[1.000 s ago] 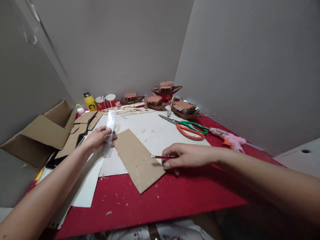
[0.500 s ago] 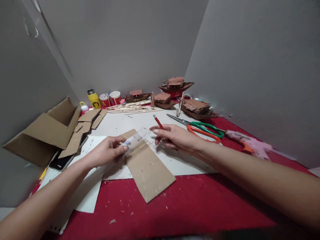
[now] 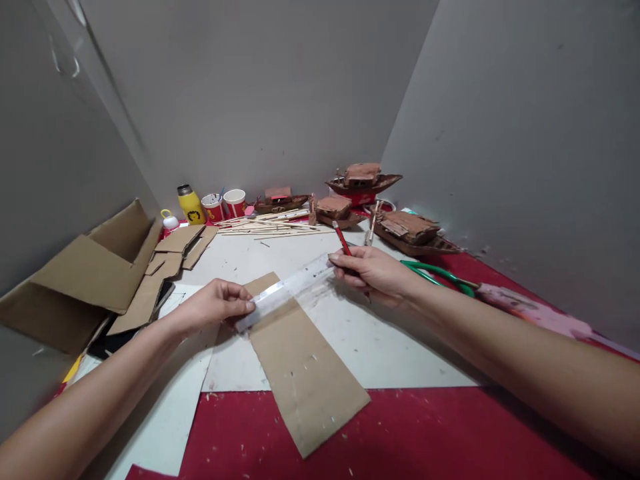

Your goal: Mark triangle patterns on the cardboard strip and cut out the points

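Observation:
A clear plastic ruler (image 3: 293, 285) is held slantwise between my two hands, above a strip of brown cardboard (image 3: 310, 373). My left hand (image 3: 220, 303) pinches the ruler's near left end between thumb and fingers. At the other end, my right hand (image 3: 367, 270) grips the ruler with thumb and fingertips. A red pencil (image 3: 341, 238) is also tucked in my right hand, its blunt end pointing up. Beneath the cardboard lies white paper (image 3: 395, 350) on the red table cover (image 3: 240, 433).
Green-handled scissors (image 3: 440, 273) and a pink glue gun (image 3: 530, 310) lie by my right forearm. Brown model boats (image 3: 407, 230), thin wooden sticks (image 3: 270, 225), paper cups (image 3: 235, 202) and a yellow bottle (image 3: 191, 205) stand farther back. An open cardboard box (image 3: 90, 267) is at left.
The ruler has turned flatter to my view and shows more clearly, its right end moved right with my right hand and the pencil. The view has shifted, so the cardboard appears lower.

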Available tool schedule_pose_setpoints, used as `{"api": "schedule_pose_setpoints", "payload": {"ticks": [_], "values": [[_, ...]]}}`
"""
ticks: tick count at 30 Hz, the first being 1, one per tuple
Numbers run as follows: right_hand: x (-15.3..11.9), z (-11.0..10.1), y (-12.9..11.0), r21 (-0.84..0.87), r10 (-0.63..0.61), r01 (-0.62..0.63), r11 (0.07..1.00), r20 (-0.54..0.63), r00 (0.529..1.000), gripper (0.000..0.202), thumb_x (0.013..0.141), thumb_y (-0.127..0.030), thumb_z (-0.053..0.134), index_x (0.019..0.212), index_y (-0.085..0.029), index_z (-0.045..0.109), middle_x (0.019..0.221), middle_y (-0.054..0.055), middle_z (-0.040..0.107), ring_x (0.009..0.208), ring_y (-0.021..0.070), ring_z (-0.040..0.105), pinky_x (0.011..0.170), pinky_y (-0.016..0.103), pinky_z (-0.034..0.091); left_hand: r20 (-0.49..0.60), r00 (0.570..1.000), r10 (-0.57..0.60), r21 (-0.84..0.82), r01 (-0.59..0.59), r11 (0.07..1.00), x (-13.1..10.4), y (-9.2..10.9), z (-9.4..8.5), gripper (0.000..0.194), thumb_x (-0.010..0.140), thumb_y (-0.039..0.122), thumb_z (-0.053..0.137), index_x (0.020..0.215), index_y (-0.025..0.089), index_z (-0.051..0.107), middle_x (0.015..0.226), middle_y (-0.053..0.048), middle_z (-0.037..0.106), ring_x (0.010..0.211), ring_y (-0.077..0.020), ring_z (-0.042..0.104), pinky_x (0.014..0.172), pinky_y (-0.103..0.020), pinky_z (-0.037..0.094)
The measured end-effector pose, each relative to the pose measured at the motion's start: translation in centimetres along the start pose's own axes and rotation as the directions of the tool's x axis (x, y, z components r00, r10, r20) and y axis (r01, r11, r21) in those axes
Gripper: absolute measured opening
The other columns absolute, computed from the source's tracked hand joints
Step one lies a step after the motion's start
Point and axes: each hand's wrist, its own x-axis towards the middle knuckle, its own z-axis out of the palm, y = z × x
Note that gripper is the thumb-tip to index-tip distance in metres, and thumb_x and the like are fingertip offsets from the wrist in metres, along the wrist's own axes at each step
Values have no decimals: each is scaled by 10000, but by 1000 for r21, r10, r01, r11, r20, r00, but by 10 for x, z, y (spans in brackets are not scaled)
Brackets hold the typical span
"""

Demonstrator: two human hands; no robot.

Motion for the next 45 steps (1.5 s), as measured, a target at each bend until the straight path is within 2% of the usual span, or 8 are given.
{"api": "schedule_pose_setpoints", "payload": {"ticks": [8,11,14,23,29,33,38,45], "values": [[-4,26,9,-275,-167,169,947,31,985,360,1001,-275,415,1312,-144,538,1187,180,696,572,117,588,427,228,415,-187,982,22,-149,-50,988,-13,-2,7,271,723,394,801,716,176,639,571,56,545,458,-56,378,444,-192,270],[-27,34,27,-575,-374,550,606,405,835,389,963,-346,526,1282,-143,617,1229,180,684,1048,264,664,868,395,551,-294,956,17,-221,-85,972,-17,-10,7,324,695,407,824,735,177,599,607,47,552,492,-69,452,477,-203,380],[-54,38,40,-643,-286,711,286,650,704,459,945,-408,573,1305,-127,611,1312,207,633,1104,325,670,907,473,563,-341,940,-3,-279,-99,955,-16,-18,12,402,636,419,849,769,182,553,626,47,549,486,-79,490,503,-245,468],[-95,42,69,-775,-314,629,-65,614,724,454,895,-201,549,1309,-23,609,1355,318,582,1091,388,698,817,480,630,-455,890,-7,-144,-65,987,0,-23,38,421,812,307,692,1145,219,450,555,96,518,417,-144,575,411,-248,458],[-109,37,60,-716,-289,683,144,630,721,418,894,-218,537,1291,-118,625,1320,230,645,1023,331,730,805,431,633,-420,902,103,171,-33,985,-7,-20,35,261,872,373,630,1032,168,658,531,-10,602,438,-172,555,452,-298,438],[-72,27,37,-698,-392,631,340,505,769,377,877,-157,514,1223,-163,663,1205,154,721,1056,285,707,910,409,574,-446,848,288,386,-108,916,-12,-19,31,239,856,367,654,1030,216,720,1012,-123,732,958,-294,658,896,-459,499],[5,34,19,-677,-332,502,538,378,864,345,926,-147,468,1192,-179,686,1188,125,730,1120,286,660,998,446,487,-209,901,381,663,-157,732,-6,-19,35,711,817,511,690,1439,224,500,1604,-155,334,1480,-373,261,1187,-566,225],[49,51,29,-563,-287,480,673,400,870,313,959,-158,479,1199,-138,678,1159,128,738,1071,248,677,966,409,508,-33,966,257,795,-130,592,13,-19,29,942,866,661,543,1572,114,240,1643,-204,168,1517,-363,137,1207,-572,197]]}}
